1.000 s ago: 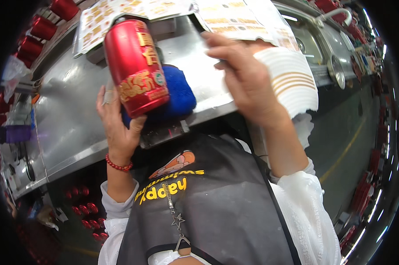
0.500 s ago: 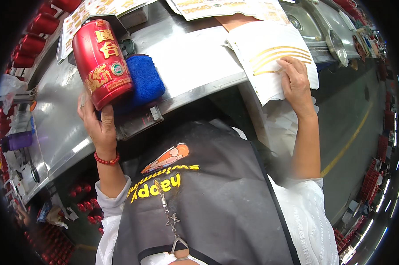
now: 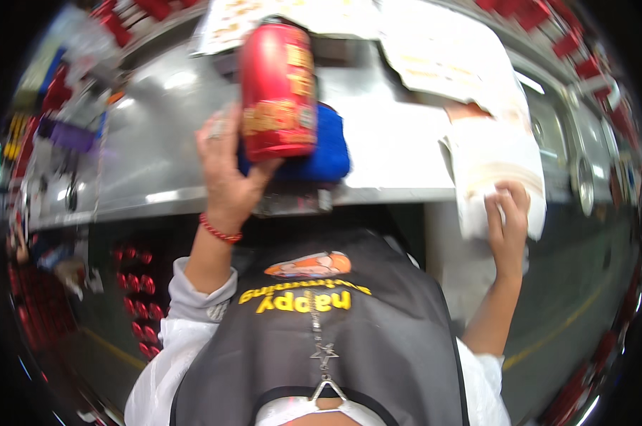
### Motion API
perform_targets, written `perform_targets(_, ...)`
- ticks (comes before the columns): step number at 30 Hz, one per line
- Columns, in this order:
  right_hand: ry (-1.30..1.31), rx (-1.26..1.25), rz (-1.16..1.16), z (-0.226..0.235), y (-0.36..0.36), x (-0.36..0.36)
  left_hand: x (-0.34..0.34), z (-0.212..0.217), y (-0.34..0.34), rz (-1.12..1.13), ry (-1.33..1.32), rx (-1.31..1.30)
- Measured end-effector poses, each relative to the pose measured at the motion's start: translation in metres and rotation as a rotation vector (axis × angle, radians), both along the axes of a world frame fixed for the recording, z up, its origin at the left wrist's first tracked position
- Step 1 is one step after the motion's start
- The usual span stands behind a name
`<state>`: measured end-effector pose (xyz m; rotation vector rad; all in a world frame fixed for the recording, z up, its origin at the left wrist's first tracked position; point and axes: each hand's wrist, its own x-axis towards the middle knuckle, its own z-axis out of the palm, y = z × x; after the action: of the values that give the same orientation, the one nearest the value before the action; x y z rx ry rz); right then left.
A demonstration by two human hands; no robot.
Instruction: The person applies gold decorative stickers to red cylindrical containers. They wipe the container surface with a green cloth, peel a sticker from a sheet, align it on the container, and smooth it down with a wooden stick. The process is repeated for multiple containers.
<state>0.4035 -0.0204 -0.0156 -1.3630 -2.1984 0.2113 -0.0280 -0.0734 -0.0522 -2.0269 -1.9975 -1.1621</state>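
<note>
Gripping a red drink can (image 3: 278, 92) from below and behind, the left hand (image 3: 227, 174) has it raised clear of the steel counter (image 3: 157, 153), its fingers curled about the lower body and the thumb on the near side. The can stands roughly upright at about 11 o'clock from the picture's middle, gold patterning facing the camera. Directly behind it, toward 1 o'clock of the hand, a blue cloth or sponge (image 3: 324, 153) lies on the counter's front edge; whether the fingers also touch it cannot be told, since the can hides the contact.

At 3 o'clock the right hand (image 3: 507, 216) has its fingers closed on the lower edge of a white towel or paper sheet (image 3: 495, 167) that hangs over the counter's lip. Above it, at 1 o'clock, flat printed sheets (image 3: 434, 50) lie on the counter top.

As a judgement: the can is already picked up and in the air, so lifting is done, while it has not been set down anywhere; the white sheet is grasped but remains draped, not pulled free.

Further out, rows of red cans (image 3: 140, 284) show at 8 o'clock under the counter, and a dark apron (image 3: 314, 355) fills 6 o'clock.
</note>
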Motion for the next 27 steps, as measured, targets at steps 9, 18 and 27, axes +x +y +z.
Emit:
perform_targets(9,0.179,-0.038,0.404,0.047,0.008,-0.149,0.003,0.01,-0.006,0.063,0.094,-0.036)
perform_targets(18,0.138,-0.029,0.581,0.061,0.017,-0.2,0.014,0.034,-0.009,-0.11,0.112,0.093)
perform_targets(27,0.147,-0.056,0.559,0.068,0.014,-0.21,0.025,0.044,-0.007,-0.08,0.219,0.111)
